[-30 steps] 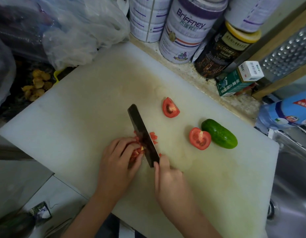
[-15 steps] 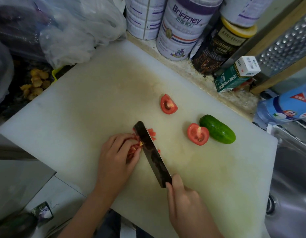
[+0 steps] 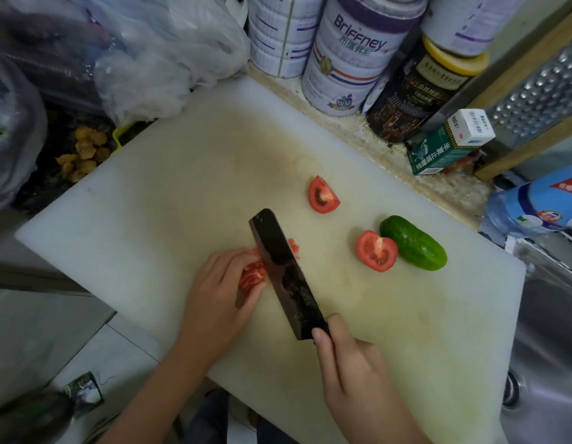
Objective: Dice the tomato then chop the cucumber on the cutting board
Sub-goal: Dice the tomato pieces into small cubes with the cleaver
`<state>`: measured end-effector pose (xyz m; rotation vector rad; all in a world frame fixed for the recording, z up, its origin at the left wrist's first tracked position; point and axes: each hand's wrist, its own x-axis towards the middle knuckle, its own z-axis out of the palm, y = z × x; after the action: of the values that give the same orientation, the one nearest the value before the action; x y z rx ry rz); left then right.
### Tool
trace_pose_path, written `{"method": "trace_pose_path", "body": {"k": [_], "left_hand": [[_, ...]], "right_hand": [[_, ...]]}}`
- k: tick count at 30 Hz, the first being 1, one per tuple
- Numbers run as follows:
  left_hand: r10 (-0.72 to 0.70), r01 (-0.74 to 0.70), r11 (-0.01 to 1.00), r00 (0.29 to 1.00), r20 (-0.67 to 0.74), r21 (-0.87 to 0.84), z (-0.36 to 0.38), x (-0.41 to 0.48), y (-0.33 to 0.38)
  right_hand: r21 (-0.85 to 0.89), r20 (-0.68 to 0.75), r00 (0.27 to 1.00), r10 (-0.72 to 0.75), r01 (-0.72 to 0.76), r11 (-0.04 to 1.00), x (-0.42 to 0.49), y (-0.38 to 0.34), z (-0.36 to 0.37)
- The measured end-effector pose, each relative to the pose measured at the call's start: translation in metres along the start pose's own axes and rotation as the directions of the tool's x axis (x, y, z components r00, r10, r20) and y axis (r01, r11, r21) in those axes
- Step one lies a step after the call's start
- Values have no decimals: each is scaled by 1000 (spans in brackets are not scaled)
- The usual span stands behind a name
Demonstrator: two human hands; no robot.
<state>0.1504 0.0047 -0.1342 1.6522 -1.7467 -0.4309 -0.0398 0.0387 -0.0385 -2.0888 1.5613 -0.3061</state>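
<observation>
Left fingers [image 3: 235, 262] hold tomato pieces [image 3: 252, 277], right fingers [image 3: 339, 323] grip knife [image 3: 283, 270]; Briffney tin [image 3: 352, 62] behind board [image 3: 150, 203]

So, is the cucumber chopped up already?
No, the cucumber lies whole on the cutting board, right beside a tomato half.

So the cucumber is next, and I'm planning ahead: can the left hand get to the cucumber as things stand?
Probably not directly. The left hand holds the tomato pieces, and the knife in the right hand lies across the straight path to the cucumber. A tomato half sits right beside it.
</observation>
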Motion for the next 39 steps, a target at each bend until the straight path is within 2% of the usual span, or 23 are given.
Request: {"method": "trace_pose_path", "body": {"k": [6,13,16,19,26,31,35,39], "left_hand": [[-4,4,1000,1000,-23,19,-2,2,5],[-21,21,1000,1000,3,2,-2,1,3],[-29,30,999,999,25,-29,-5,1,1],[-26,29,998,998,53,-62,-10,-1,0],[-67,72,996,995,77,-59,-23,-11,-1],[-88,90,995,995,57,-40,-31,-13,-4],[-92,92,996,996,16,-8,-31,-12,-5],[-123,122,992,992,-26,-29,-35,-14,-3]], "right_hand": [[-44,-18,998,65,-66,997,6,-3,13],[-26,-104,994,21,-24,999,15,7,8],[7,-90,996,11,-10,1000,14,2,7],[-37,-77,997,-22,19,999,11,0,9],[-30,-76,996,50,-53,998,8,9,14],[-58,-80,997,-5,0,998,13,1,12],[-111,-46,998,34,-39,993,18,-4,15],[-74,-38,998,52,-54,996,18,-3,16]]}}
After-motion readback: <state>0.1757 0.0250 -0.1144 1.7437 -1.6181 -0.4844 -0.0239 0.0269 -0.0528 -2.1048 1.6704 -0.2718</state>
